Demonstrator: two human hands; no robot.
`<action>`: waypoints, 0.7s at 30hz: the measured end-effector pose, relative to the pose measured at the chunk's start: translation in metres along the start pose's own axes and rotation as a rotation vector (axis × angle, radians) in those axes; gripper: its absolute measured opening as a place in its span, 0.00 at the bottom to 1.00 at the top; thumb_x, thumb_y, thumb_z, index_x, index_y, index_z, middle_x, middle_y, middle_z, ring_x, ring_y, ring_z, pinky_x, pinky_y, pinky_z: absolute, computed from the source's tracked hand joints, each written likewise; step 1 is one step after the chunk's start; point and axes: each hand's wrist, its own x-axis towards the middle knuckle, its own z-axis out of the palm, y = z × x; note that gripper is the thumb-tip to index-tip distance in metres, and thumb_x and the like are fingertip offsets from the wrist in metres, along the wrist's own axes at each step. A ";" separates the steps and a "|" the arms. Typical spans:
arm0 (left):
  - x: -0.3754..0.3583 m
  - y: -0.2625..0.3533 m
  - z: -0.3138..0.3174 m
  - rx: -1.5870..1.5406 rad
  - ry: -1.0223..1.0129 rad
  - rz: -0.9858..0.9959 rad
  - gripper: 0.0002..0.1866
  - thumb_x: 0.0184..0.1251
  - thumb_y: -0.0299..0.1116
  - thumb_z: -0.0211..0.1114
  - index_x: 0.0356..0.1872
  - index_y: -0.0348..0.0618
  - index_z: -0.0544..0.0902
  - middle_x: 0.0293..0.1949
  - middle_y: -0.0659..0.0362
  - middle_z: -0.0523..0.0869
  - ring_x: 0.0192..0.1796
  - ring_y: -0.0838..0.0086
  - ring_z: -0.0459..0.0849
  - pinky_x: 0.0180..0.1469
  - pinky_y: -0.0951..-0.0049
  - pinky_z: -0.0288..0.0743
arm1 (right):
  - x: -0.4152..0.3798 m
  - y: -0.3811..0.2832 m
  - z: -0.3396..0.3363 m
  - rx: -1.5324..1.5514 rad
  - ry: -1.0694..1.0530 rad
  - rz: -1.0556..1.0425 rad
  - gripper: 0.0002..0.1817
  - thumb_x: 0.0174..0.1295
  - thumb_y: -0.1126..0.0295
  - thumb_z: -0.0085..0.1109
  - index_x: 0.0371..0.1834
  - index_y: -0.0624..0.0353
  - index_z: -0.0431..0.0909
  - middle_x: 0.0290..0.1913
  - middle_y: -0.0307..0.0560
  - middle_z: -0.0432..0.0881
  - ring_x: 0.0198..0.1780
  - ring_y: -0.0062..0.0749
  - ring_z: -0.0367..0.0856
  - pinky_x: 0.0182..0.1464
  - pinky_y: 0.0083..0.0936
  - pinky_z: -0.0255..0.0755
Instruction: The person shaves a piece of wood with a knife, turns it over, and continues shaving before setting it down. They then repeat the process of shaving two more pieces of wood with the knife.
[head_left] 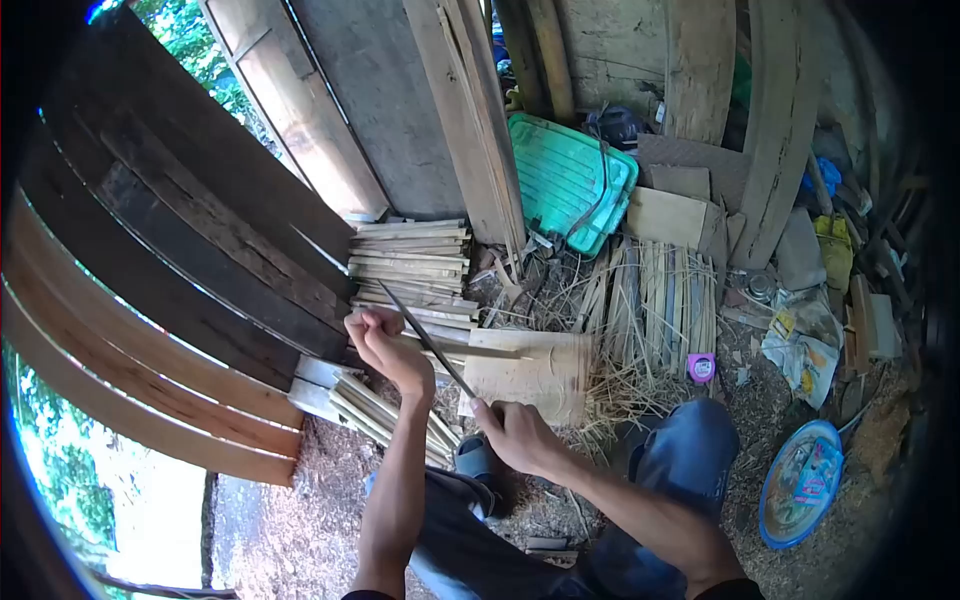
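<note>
My right hand (pixel 515 432) is closed round the lower end of a long, dark, narrow knife (pixel 428 340), whose blade slants up and to the left. Beside the blade is my left hand (pixel 388 348), its fingers curled round a thin strip of wood or bamboo (pixel 480 351). The strip passes behind the blade and over a flat wooden board (pixel 550 375) on the ground. Part of the strip inside the left hand is hidden by the fingers.
Stacked strips (pixel 410 250) lie behind my left hand, and more strips (pixel 660 300) with shavings right of the board. Beyond are a green crate lid (pixel 560 180) and a pink tape measure (pixel 701 367). A blue basin (pixel 802 485) stands at right; plank walls rise at left.
</note>
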 end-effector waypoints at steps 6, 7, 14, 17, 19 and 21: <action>0.015 0.021 0.003 -0.159 0.091 -0.294 0.08 0.69 0.32 0.40 0.28 0.49 0.61 0.15 0.69 0.54 0.17 0.84 0.50 0.19 0.80 0.42 | 0.014 0.006 0.001 -0.001 0.008 0.196 0.36 0.67 0.44 0.36 0.22 0.70 0.75 0.15 0.59 0.76 0.17 0.44 0.78 0.16 0.37 0.67; 0.016 0.018 0.002 -0.160 0.089 -0.295 0.08 0.69 0.32 0.40 0.28 0.49 0.61 0.15 0.69 0.54 0.17 0.84 0.50 0.19 0.80 0.42 | 0.014 0.005 0.003 0.001 0.009 0.196 0.36 0.67 0.44 0.36 0.22 0.70 0.75 0.15 0.59 0.76 0.17 0.44 0.78 0.16 0.37 0.67; 0.001 0.017 0.016 -0.084 0.083 -0.194 0.08 0.69 0.32 0.41 0.27 0.49 0.61 0.14 0.69 0.52 0.17 0.85 0.47 0.20 0.80 0.41 | 0.019 0.013 0.024 0.213 -0.054 0.118 0.35 0.69 0.43 0.32 0.19 0.63 0.72 0.11 0.41 0.70 0.10 0.24 0.66 0.13 0.31 0.59; 0.004 0.016 0.010 -0.096 0.038 -0.226 0.09 0.69 0.33 0.41 0.27 0.50 0.61 0.14 0.69 0.51 0.17 0.84 0.47 0.20 0.80 0.41 | 0.016 0.003 -0.001 0.240 -0.088 0.243 0.35 0.70 0.46 0.31 0.14 0.62 0.70 0.08 0.41 0.68 0.08 0.28 0.69 0.14 0.30 0.69; 0.003 0.015 0.013 -0.117 0.027 -0.252 0.09 0.70 0.35 0.42 0.27 0.49 0.62 0.13 0.69 0.52 0.17 0.84 0.47 0.19 0.79 0.41 | -0.002 -0.020 -0.008 0.213 -0.083 0.128 0.34 0.70 0.47 0.32 0.12 0.61 0.69 0.08 0.41 0.67 0.08 0.27 0.69 0.13 0.29 0.68; 0.002 0.016 0.016 -0.153 -0.021 -0.288 0.09 0.70 0.36 0.42 0.28 0.48 0.62 0.12 0.69 0.53 0.15 0.84 0.48 0.18 0.78 0.41 | 0.007 -0.008 0.003 0.096 0.008 -0.048 0.34 0.70 0.48 0.32 0.12 0.61 0.69 0.08 0.41 0.68 0.08 0.26 0.68 0.13 0.28 0.66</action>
